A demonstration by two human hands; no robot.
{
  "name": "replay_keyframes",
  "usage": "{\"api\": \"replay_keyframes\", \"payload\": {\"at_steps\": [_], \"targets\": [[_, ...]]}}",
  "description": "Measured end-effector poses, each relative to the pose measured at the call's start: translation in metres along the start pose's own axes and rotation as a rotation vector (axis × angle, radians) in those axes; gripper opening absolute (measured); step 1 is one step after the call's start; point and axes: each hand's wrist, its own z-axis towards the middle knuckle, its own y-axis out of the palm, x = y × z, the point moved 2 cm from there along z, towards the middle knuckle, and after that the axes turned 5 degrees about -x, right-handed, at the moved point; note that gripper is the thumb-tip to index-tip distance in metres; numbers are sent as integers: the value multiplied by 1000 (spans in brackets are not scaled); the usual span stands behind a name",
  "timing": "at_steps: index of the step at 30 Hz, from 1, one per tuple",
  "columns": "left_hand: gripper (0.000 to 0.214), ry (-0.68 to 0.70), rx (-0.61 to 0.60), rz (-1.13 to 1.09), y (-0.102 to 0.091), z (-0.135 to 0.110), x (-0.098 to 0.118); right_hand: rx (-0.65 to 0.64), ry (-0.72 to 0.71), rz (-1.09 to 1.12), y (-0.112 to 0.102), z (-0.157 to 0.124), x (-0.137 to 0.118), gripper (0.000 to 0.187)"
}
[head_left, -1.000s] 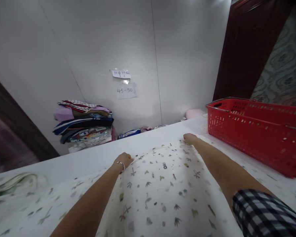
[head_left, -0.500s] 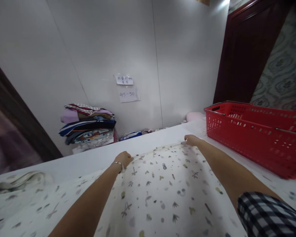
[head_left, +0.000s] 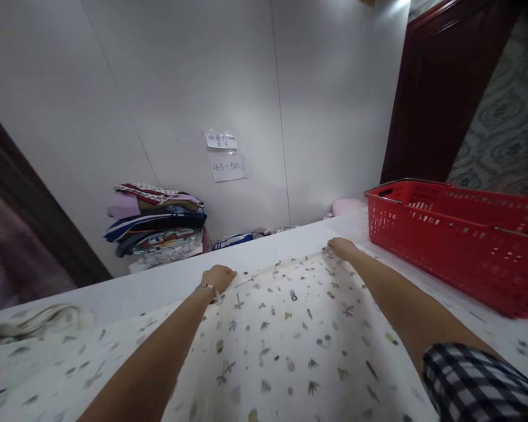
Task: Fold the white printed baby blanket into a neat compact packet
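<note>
Left of the red basket [head_left: 449, 252], our left hand [head_left: 219, 277] and right hand [head_left: 343, 248] are pinching the printed cloth [head_left: 286, 340] in their fingers; we're risking skew if tugging unevenly.

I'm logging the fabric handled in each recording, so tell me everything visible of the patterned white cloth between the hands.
The patterned white cloth looks like thin, soft fabric, scattered with small plant-like and other motifs in grey, green, yellow and brown. It lies spread over the white table, fairly flat with soft creases. The left hand and right hand hold its far edge, one near each end. Its near end runs out of view; whether it joins the similar fabric alongside cannot be told.
</note>
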Motion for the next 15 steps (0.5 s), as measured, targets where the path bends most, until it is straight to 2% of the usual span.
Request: {"api": "replay_keyframes", "payload": {"at_steps": [4,8,11,15], "targets": [[36,49,81,68,-4,-8,8,62,-11,-44,-6,-3,-5,23],[43,-63,130,63,0,-3,8,91,-3,-62,-12,-2,-10,24],[42,-155,77,25,6,8,3,85,14,-70,-14,1,-13,22],[33,-127,-13,-16,11,21,-3,61,38,-70,-11,4,-18,21]]}}
